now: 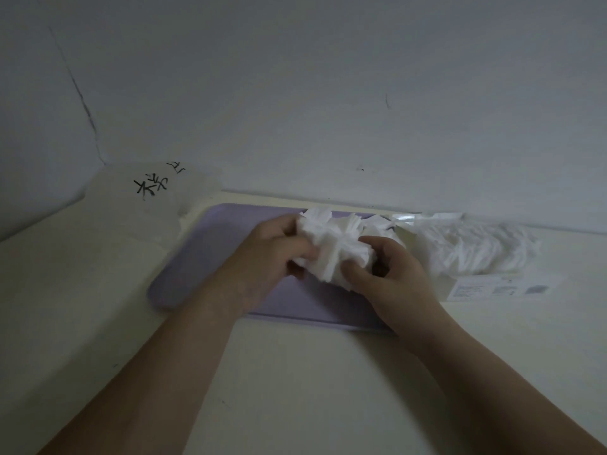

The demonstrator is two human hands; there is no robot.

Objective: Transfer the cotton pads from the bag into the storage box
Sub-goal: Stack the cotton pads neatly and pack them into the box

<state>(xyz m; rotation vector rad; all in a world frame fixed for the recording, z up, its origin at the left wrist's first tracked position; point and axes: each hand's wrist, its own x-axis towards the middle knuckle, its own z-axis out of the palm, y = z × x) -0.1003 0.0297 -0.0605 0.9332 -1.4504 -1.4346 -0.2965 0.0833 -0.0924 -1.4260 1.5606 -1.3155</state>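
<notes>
Though illegible, handwriting (152, 187) on box (111, 211); pads (331, 244) in hands (272, 254) (394, 274).

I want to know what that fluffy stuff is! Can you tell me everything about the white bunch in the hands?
The bunch of white cotton pads looks soft and thin-layered, stacked unevenly so its edges fan out several ways. The left hand grips its left side and the right hand pinches its right side, over the flat lilac tray. Right of it lies the clear plastic bag holding more pads.
</notes>
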